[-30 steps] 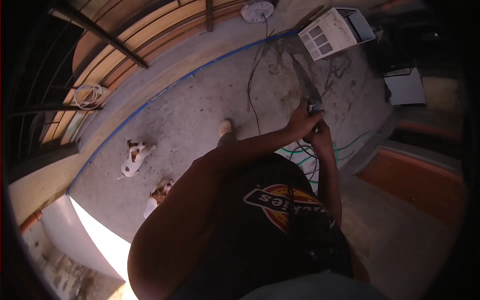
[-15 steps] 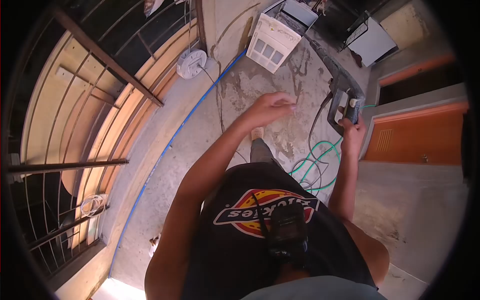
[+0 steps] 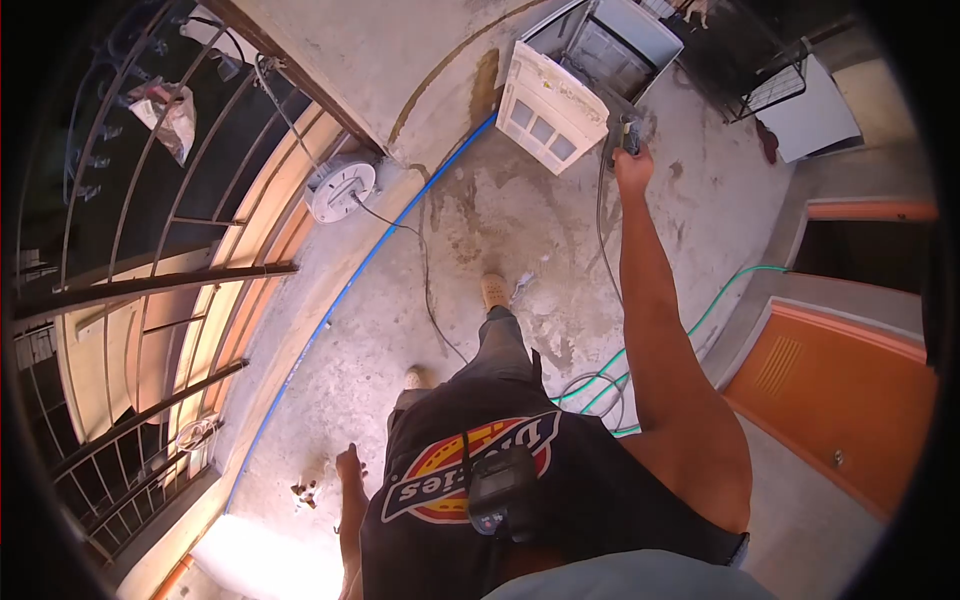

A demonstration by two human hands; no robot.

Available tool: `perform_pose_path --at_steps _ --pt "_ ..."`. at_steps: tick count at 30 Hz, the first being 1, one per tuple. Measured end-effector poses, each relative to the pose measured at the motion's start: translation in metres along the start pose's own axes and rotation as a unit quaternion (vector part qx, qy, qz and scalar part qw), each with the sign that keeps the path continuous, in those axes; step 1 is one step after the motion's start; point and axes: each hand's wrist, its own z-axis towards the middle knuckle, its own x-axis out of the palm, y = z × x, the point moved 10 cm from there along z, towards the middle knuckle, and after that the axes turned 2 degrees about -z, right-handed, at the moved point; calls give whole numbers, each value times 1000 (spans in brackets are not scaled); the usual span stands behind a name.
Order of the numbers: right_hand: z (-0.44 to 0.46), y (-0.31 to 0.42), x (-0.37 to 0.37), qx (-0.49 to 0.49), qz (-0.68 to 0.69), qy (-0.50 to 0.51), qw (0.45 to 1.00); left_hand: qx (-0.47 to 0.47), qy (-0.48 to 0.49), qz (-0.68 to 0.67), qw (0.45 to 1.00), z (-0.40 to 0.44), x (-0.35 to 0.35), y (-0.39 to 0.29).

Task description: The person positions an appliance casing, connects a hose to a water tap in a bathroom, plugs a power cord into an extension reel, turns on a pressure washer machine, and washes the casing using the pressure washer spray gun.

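My right hand (image 3: 632,168) is closed round the handle of a black pressure washer gun (image 3: 627,132), my arm stretched forward. The gun's front end reaches beside a white slotted panel (image 3: 553,105) with square openings, which leans by an open white box-like casing (image 3: 625,45). A dark hose (image 3: 603,225) hangs from the gun towards the floor. Low on the left, my left hand (image 3: 350,466) hangs beside my body with its fingers apart, holding nothing.
A blue pipe (image 3: 350,285) runs along the left wall base. A white round reel (image 3: 342,192) sits on the ledge by the window bars. Green hose (image 3: 705,318) crosses the floor at right, near an orange door (image 3: 820,400). A small brown-and-white shape (image 3: 304,493) lies lower left.
My right hand has carried the pressure washer gun forward to the white panel and casing. My left hand has dropped from in front of me to my left side. The view has shifted.
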Motion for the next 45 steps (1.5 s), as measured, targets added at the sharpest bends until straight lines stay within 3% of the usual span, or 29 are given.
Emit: perform_pose_path --at_steps 4,7,9,13,18,22,24,26,28,33,36,39,40,41,42,43,44,45 --pt "59 -75 40 -48 -36 -35 998 -44 -6 -47 998 -69 6 10" --pt "72 -65 35 -84 -110 -122 983 -31 -19 -84 996 -76 17 -28" --pt "62 -37 17 60 -187 -111 974 -1 -28 -98 995 -68 22 -67" --pt "88 -44 17 76 -235 -33 968 62 -9 -92 994 -48 32 -151" --pt "146 -99 48 101 -274 179 940 102 51 -124 986 -64 39 -213" --pt "162 -73 28 96 -289 162 939 83 61 -140 985 -62 46 -189" --pt "179 -79 44 62 -323 199 923 27 57 -144 988 -60 46 -144" --pt "190 -99 64 111 -251 250 929 18 66 -159 985 -71 46 -108" --pt "198 -87 62 52 -306 218 925 -23 58 -175 983 -74 47 -64" --pt "173 -28 44 53 -329 171 927 -102 52 -198 974 -85 51 28" --pt "178 -21 40 38 -348 156 924 -100 63 -182 976 -102 56 22" --pt "173 27 34 -145 -471 30 870 -127 53 -197 971 -90 68 55" --pt "184 10 54 -361 -513 -22 779 -124 64 -191 972 -93 73 50" --pt "168 15 52 -374 -502 -80 776 -111 59 -185 975 -94 73 41" --pt "104 88 44 -409 -314 -68 854 -58 30 -177 982 -88 70 31" --pt "63 111 56 -444 -256 -36 858 -12 6 -164 986 -86 65 18" --pt "26 105 99 -625 -287 16 726 16 -35 -162 986 -84 58 5" --pt "-17 102 116 -466 -327 114 814 3 -9 -140 990 -81 57 -5"
